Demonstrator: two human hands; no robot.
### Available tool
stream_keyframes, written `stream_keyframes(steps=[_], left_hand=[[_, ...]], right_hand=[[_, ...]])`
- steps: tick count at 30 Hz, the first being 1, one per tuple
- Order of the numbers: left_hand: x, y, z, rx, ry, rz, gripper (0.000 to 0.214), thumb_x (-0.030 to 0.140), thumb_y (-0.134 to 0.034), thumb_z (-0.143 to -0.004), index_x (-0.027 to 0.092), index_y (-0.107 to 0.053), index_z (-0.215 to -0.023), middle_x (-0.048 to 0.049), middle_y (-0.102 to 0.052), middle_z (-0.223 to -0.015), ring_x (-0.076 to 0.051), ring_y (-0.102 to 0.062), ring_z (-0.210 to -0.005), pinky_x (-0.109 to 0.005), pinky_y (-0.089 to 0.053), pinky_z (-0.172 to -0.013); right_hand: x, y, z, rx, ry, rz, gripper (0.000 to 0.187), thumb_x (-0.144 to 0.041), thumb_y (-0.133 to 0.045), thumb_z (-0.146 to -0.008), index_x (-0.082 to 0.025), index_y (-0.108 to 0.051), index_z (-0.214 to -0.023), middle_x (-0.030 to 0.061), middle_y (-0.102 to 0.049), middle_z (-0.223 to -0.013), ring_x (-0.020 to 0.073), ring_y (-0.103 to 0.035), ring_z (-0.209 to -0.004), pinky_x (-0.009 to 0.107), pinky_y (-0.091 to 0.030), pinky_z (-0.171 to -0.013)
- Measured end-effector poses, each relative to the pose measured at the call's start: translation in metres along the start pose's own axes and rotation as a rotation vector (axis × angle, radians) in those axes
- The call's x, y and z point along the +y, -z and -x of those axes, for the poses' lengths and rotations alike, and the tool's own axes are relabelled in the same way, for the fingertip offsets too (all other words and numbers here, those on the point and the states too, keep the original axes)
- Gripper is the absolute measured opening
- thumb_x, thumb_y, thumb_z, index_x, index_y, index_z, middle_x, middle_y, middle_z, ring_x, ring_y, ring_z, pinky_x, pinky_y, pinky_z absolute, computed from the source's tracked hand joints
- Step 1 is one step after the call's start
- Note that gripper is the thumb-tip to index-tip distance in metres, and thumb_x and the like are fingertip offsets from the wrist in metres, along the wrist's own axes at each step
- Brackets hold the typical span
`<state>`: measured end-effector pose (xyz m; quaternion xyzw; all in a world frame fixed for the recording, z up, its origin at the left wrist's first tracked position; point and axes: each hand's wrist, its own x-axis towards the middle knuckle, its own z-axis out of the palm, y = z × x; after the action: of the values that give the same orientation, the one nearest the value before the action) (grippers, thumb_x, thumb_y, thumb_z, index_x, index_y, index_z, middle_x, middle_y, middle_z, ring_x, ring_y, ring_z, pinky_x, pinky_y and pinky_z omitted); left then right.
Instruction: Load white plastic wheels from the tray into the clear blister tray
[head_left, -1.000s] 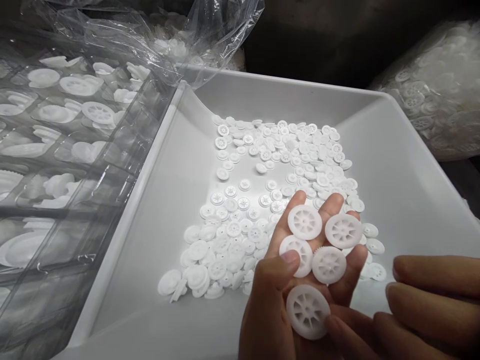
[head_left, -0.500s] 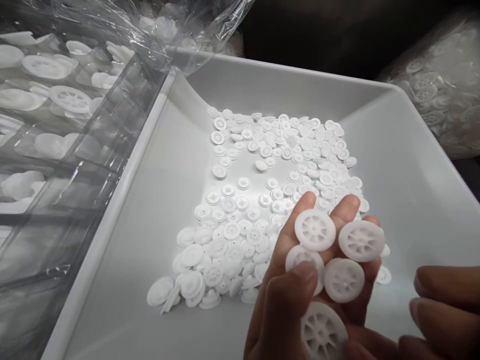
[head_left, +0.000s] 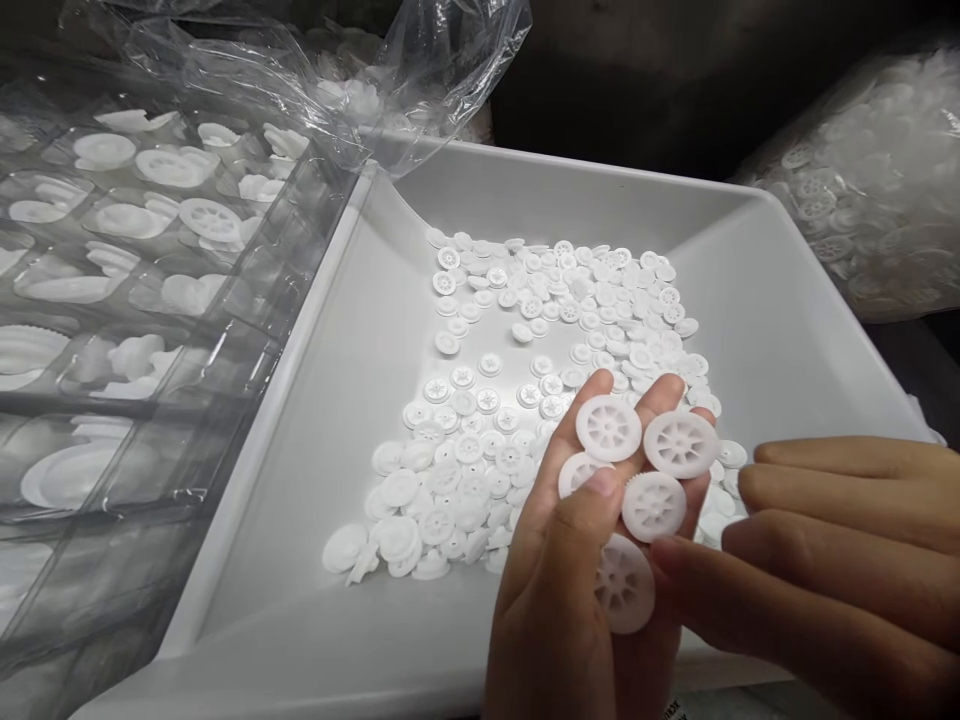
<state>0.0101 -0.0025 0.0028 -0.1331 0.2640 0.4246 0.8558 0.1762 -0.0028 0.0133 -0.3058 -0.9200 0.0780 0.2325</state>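
L hand point(head_left: 559, 600) cups 5 white plastic gears point(head_left: 654, 506); empty R hand point(head_left: 847, 540) has moved in beside them.

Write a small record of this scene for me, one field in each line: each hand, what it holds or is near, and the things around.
left hand: palm up, holds five white plastic spoked gear wheels
right hand: holds nothing visible; fingers are beside the lowest wheel
below hands: white tray with many loose wheels
left of tray: clear compartmented plastic tray with white parts
right of tray: clear plastic bag full of wheels
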Motion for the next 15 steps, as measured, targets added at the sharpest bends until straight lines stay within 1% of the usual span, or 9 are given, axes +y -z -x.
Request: stream_keyframes(steps=[1,3,4,5,6,8,10,13,15], left_hand=[[0.0,-0.001,-0.001,-0.029,-0.004,0.017,0.057,0.011,-0.049,-0.099,0.023,-0.044,-0.155,-0.0053,-0.077,-0.125,-0.023,-0.063,-0.13,-0.036,-0.044,-0.116],[0.0,-0.001,-0.001,-0.071,-0.014,0.037,0.058,0.007,-0.045,-0.099,0.019,-0.043,-0.156,-0.0071,-0.078,-0.124,-0.023,-0.066,-0.127,-0.035,-0.046,-0.114],[0.0,-0.001,-0.001,-0.082,-0.02,0.04,0.057,0.006,-0.044,-0.099,0.018,-0.044,-0.155,-0.0076,-0.078,-0.123,-0.023,-0.066,-0.126,-0.035,-0.047,-0.113],[-0.001,-0.001,-0.001,-0.084,-0.028,0.04,0.053,0.008,-0.044,-0.101,0.017,-0.048,-0.153,-0.0073,-0.079,-0.122,-0.022,-0.067,-0.125,-0.034,-0.049,-0.112],[-0.001,0.0,-0.001,-0.082,-0.04,0.039,0.048,0.011,-0.044,-0.102,0.018,-0.052,-0.149,-0.0068,-0.079,-0.122,-0.022,-0.068,-0.124,-0.033,-0.05,-0.11],[-0.003,0.0,0.0,-0.078,-0.066,0.035,0.04,0.018,-0.043,-0.105,0.019,-0.06,-0.141,-0.006,-0.079,-0.121,-0.02,-0.07,-0.12,-0.03,-0.053,-0.106],[-0.004,0.0,0.0,-0.071,-0.082,0.029,0.037,0.024,-0.041,-0.107,0.019,-0.064,-0.135,-0.0061,-0.078,-0.122,-0.02,-0.071,-0.117,-0.028,-0.056,-0.102],[-0.006,-0.001,-0.001,-0.07,-0.086,0.048,0.039,0.031,-0.039,-0.108,0.018,-0.063,-0.136,-0.0076,-0.078,-0.124,-0.02,-0.072,-0.116,-0.027,-0.057,-0.099],[-0.007,-0.003,-0.003,-0.082,-0.113,0.096,0.044,0.035,-0.038,-0.107,0.016,-0.057,-0.142,-0.0083,-0.078,-0.122,-0.021,-0.072,-0.116,-0.03,-0.054,-0.105]], right_hand=[[0.001,-0.001,0.001,0.0,0.019,0.011,0.022,-0.028,-0.074,-0.093,-0.017,-0.068,-0.111,-0.0074,-0.052,-0.061,0.0104,-0.039,-0.051,0.033,-0.028,-0.047],[0.001,-0.002,0.001,-0.026,0.059,0.02,0.02,-0.032,-0.08,-0.089,-0.018,-0.069,-0.097,-0.0074,-0.053,-0.06,0.0103,-0.039,-0.052,0.032,-0.03,-0.047],[0.001,-0.002,-0.001,-0.036,0.067,0.012,0.016,-0.029,-0.079,-0.089,-0.017,-0.069,-0.093,-0.0065,-0.055,-0.06,0.0109,-0.039,-0.053,0.032,-0.031,-0.047],[0.001,-0.001,-0.002,-0.036,0.067,0.0,0.009,-0.023,-0.075,-0.092,-0.016,-0.069,-0.091,-0.0052,-0.056,-0.061,0.0117,-0.041,-0.054,0.033,-0.032,-0.047],[0.0,-0.001,-0.004,-0.02,0.059,0.0,0.007,-0.018,-0.068,-0.095,-0.015,-0.07,-0.089,-0.0038,-0.056,-0.061,0.0127,-0.042,-0.055,0.034,-0.033,-0.048],[-0.002,0.0,-0.007,0.002,0.043,0.033,0.017,-0.013,-0.06,-0.098,-0.014,-0.07,-0.084,-0.0024,-0.055,-0.06,0.0137,-0.045,-0.056,0.035,-0.036,-0.049],[-0.003,0.0,-0.009,0.012,0.035,0.083,0.019,-0.015,-0.061,-0.098,-0.016,-0.069,-0.081,-0.0026,-0.056,-0.059,0.014,-0.046,-0.057,0.036,-0.039,-0.052],[-0.004,-0.001,-0.008,0.032,-0.012,0.088,0.019,-0.012,-0.066,-0.094,-0.019,-0.064,-0.076,-0.0031,-0.057,-0.059,0.0148,-0.045,-0.057,0.037,-0.037,-0.052],[-0.004,0.0,-0.006,0.044,-0.01,0.083,0.02,-0.014,-0.067,-0.093,-0.02,-0.061,-0.075,-0.0031,-0.057,-0.06,0.0149,-0.043,-0.056,0.036,-0.033,-0.051]])
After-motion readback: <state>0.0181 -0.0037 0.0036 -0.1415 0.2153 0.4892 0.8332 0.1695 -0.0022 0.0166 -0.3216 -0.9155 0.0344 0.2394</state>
